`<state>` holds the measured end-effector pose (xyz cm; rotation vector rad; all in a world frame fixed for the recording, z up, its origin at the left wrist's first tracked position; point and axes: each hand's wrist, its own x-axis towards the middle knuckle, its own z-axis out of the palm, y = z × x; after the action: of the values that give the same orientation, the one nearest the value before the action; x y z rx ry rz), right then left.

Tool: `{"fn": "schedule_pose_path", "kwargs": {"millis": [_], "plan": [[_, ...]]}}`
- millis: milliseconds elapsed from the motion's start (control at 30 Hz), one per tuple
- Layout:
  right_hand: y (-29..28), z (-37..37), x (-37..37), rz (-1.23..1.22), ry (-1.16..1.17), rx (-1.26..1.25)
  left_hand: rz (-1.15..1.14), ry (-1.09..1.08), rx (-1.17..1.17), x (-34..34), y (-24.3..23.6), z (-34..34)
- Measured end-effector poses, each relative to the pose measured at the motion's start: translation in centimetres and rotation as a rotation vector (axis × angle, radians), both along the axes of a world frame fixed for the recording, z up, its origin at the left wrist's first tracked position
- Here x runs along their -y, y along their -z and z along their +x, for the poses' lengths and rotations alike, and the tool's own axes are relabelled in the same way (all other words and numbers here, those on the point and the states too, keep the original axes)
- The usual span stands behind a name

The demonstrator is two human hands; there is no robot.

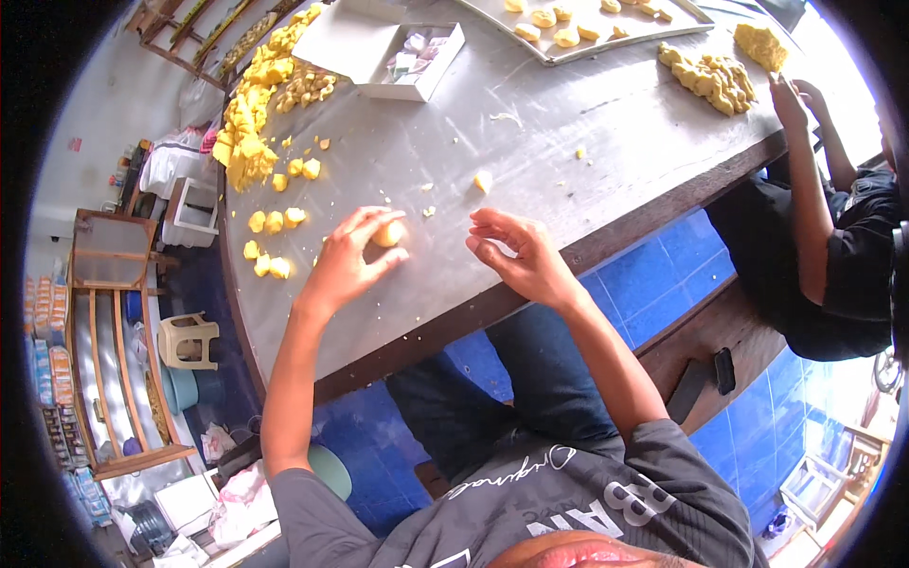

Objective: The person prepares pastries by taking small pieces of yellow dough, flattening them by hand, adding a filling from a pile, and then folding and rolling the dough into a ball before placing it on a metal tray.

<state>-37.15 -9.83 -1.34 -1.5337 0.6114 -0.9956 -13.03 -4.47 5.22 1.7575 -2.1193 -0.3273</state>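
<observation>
My left hand (355, 254) is loosely curled round a round, pale yellow dough ball (388, 232) on the steel table (360, 331). My right hand (507, 246) is raised just to the right, fingers curved and apart, holding nothing. A small dough piece (482, 182) lies beyond it. Several rough yellow lumps (274, 222) sit left of my left hand, and a big crumbly mass of yellow dough (246, 142) runs along the table's left edge.
An open white box (398, 85) and a tray of shaped pieces (625, 38) sit at the back. At right, a co-worker's hand (789, 95) is near dough heaps (705, 76). A plastic stool (187, 341) and wooden bench (682, 346) stand below the table.
</observation>
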Motion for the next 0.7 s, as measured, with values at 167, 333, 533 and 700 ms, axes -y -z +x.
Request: {"fn": "schedule_pose_path", "kwargs": {"millis": [167, 333, 533, 700], "plan": [[0.6, 0.1, 0.0, -0.002, -0.003, 0.007, 0.060, 0.071, 0.111, 0.4, 0.2, 1.1], [0.6, 0.3, -0.1, -0.002, -0.007, 0.032, 0.356, -0.093, -0.898, 2.3, 0.1, 2.2], [0.3, 0.0, 0.0, -0.067, -0.011, 0.060, 0.622, -0.218, -1.322, 8.9, -0.6, 0.9], [-0.4, -0.3, 0.1, -0.229, -0.005, 0.019, 0.665, -0.206, -1.179, 15.3, -1.2, 0.0]]}}
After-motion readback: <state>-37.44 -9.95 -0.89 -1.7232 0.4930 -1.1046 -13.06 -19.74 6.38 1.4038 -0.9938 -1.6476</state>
